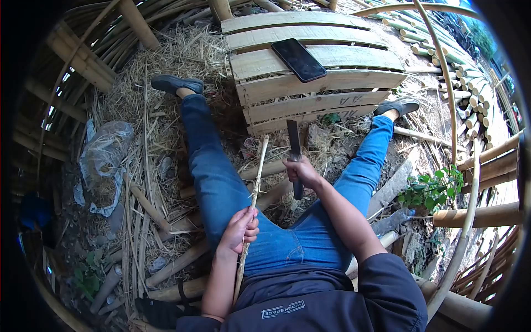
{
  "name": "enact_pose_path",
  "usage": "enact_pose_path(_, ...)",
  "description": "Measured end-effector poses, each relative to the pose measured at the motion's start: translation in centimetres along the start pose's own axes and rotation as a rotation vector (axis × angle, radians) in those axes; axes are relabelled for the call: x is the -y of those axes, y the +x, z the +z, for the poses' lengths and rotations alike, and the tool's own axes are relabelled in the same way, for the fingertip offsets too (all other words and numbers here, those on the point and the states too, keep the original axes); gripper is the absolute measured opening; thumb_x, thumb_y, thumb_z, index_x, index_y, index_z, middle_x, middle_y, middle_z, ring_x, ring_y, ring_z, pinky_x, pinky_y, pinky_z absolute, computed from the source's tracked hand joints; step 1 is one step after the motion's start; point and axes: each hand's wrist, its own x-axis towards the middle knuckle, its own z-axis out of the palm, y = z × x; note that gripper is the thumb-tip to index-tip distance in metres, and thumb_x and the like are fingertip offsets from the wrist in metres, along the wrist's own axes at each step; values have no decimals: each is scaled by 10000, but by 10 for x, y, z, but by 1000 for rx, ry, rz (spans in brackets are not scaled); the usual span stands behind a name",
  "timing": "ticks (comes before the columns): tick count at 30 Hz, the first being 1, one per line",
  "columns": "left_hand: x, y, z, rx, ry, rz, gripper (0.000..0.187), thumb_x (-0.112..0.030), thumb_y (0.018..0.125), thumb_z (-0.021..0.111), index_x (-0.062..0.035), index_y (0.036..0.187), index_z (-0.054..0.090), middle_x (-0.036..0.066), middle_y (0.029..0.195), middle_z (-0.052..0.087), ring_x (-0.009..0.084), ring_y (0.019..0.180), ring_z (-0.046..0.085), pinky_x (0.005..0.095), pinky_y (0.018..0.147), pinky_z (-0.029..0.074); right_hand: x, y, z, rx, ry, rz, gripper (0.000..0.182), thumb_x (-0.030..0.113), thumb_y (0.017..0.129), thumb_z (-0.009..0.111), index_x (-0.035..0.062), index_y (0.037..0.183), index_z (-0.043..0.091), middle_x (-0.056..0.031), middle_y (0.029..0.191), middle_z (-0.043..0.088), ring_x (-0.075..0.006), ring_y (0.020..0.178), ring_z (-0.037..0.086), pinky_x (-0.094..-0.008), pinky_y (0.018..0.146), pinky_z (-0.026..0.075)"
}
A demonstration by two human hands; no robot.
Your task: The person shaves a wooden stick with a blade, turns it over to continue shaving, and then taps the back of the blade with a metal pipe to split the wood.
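Observation:
My left hand (240,229) is closed around a thin, pale bamboo stick (259,171) with frayed splinters along its middle. The stick runs from my waist up past my left thigh, and its upper tip points at the wooden crate. My right hand (301,171) grips a knife (293,135) with a broad dark blade standing upward; the handle end shows below my fist. A small gap separates the blade from the stick. In front of both hands stands the slatted crate (310,88), with a black phone (298,59) lying on top.
Straw and shavings (133,77) cover the ground. A crumpled plastic bag (106,160) lies at the left. Cut bamboo poles (470,94) are piled at the far right, near a small green plant (434,189). Bamboo poles (475,216) also cross the right side.

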Motion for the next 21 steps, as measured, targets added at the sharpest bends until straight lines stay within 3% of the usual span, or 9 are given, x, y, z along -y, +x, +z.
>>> enact_pose_path(1,-1,-1,-2,-19,-23,15,214,-310,1059,450,-140,931,465,-80,607,291,6,439,227,184,371,170,6,-1,1,-84,106,-53,248,118,963,590,100,738,487,28,554,407,-76,444,357,-263,441,308)
enact_pose_path(2,0,0,-1,-16,11,22,212,-309,1060,446,-141,933,466,-84,604,283,5,438,219,182,371,163,10,0,-5,-167,97,-80,318,133,951,595,93,660,472,23,548,435,-80,457,400,-281,436,312)
enact_pose_path(4,7,1,7,-17,72,36,209,-307,1062,439,-143,936,466,-92,596,266,2,435,203,180,370,150,15,2,-18,-306,-623,-190,366,196,912,627,25,610,510,-70,530,524,-198,464,508,-369,475,397)
enact_pose_path(7,5,3,9,-41,85,31,218,-314,1063,437,-138,939,469,-91,597,262,1,434,204,182,366,152,16,-12,0,-416,-1140,-316,379,273,858,662,-23,635,584,-200,602,603,-352,572,606,-453,587,465)
enact_pose_path(10,5,2,9,-57,90,34,218,-315,1063,437,-136,945,470,-91,597,261,0,433,205,181,365,153,9,-4,8,-363,-1066,-207,336,306,832,672,-16,739,650,-265,687,603,-453,683,613,-487,677,488)
enact_pose_path(21,5,2,11,-75,107,34,216,-310,1063,436,-127,953,471,-87,601,266,1,435,208,178,365,158,13,-8,1,-464,-1180,-305,182,188,758,606,39,808,696,-256,763,657,-440,776,655,-503,759,526)
